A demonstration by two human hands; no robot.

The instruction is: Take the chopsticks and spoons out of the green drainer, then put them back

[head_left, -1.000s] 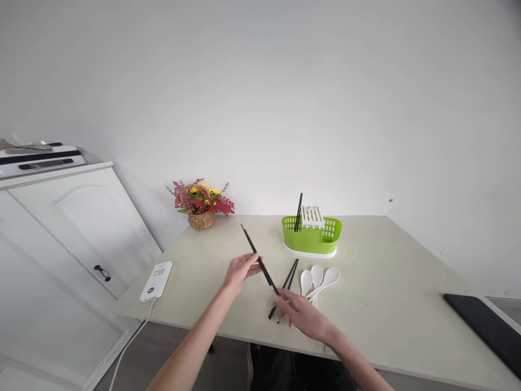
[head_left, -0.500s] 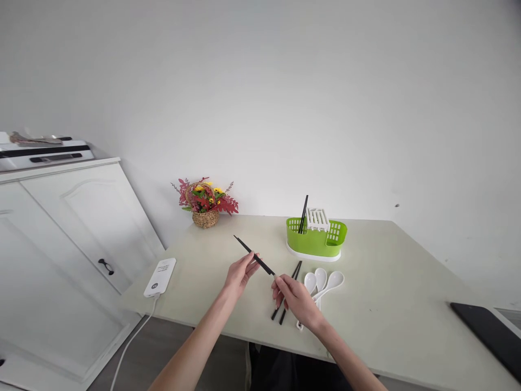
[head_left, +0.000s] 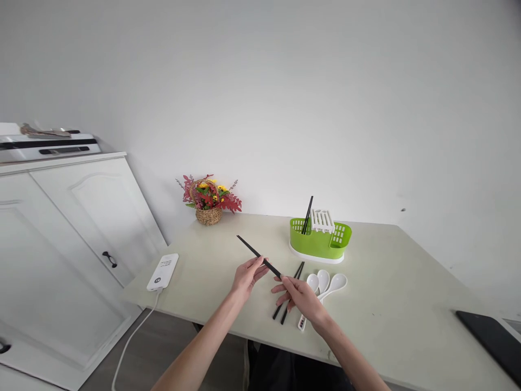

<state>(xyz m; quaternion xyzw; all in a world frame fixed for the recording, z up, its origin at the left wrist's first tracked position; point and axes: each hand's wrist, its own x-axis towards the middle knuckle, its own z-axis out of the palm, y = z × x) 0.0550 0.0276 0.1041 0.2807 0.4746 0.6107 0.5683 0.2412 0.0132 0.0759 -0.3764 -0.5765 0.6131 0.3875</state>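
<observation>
Black chopsticks (head_left: pixel 249 246), lined up together, slant above the table between my hands, thin tips toward the upper left. My left hand (head_left: pixel 245 277) pinches them near the middle. At the thick end, my right hand (head_left: pixel 301 297) grips them between thumb and fingers, its other fingers loosely spread. Beneath the right hand lies another pair of black chopsticks (head_left: pixel 284 316), partly covered by it. Three white spoons (head_left: pixel 337 282) rest just right of that hand, their handles partly hidden. Behind them stands a green utensil holder (head_left: pixel 317 245) with black chopsticks (head_left: pixel 308 213) leaning in its left compartment.
A white slatted piece (head_left: pixel 323 220) tops the holder's middle. Toward the back left of the table (head_left: pixel 378 271) sits a flower basket (head_left: pixel 209 216). A white power bank (head_left: pixel 163 272) with a cable lies at the left edge, a black flat device (head_left: pixel 488 336) at the right.
The held chopsticks now overlap more closely, showing almost as one. My right hand's lower fingers have spread. The whole view has shifted slightly.
</observation>
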